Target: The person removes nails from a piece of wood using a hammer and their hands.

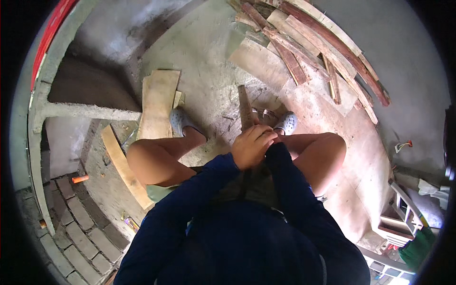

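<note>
A narrow length of wood (245, 107) points away from me between my feet, its near part running in under my hands. My left hand (252, 146) lies over the wood and across my right hand, its fingers bent; whether it grips anything is hidden. Of my right hand (276, 138) only parts show, at the right of the left hand and beside the wood, where its fingertips appear closed against it. Behind the wood, near the right shoe (286, 123), lies a small thing (265, 113) too unclear to name.
Boards and battens (306, 46) are heaped at the upper right. Flat boards (158, 103) lie by the left shoe (181, 119), a curved-looking board (124, 164) beside my left knee. A concrete frame (92, 109), an orange pipe piece (80, 179) and bricks (80, 213) are at left, a ladder-like metal frame (406, 203) at right.
</note>
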A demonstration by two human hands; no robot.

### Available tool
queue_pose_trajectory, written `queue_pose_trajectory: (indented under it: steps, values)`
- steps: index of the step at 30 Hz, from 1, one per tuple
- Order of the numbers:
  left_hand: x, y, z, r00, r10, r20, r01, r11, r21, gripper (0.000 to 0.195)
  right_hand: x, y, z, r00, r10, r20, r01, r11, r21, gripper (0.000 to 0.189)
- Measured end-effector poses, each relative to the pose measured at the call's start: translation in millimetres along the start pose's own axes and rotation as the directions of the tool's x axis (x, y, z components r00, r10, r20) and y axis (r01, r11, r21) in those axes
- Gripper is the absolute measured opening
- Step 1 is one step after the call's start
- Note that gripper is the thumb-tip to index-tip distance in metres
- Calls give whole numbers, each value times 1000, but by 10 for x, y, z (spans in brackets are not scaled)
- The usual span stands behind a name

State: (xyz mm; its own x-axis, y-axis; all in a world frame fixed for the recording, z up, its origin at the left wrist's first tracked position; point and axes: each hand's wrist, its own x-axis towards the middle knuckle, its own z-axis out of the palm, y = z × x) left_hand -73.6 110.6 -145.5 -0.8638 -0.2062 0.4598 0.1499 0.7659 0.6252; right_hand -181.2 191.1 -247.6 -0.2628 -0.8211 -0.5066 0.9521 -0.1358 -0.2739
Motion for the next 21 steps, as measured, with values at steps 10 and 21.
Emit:
queue_pose_trajectory:
  steps: [10,21]
  values:
    - [-5,-279,-423,918,-340,-203,355,934,38,22,224,215,78,959,100,-265,-88,994,58,25]
    - [-1,-1775,-1340,596,-640,-485,474,768,-432,26,767,-710,-817,716,-431,-549,212,884,-417,64]
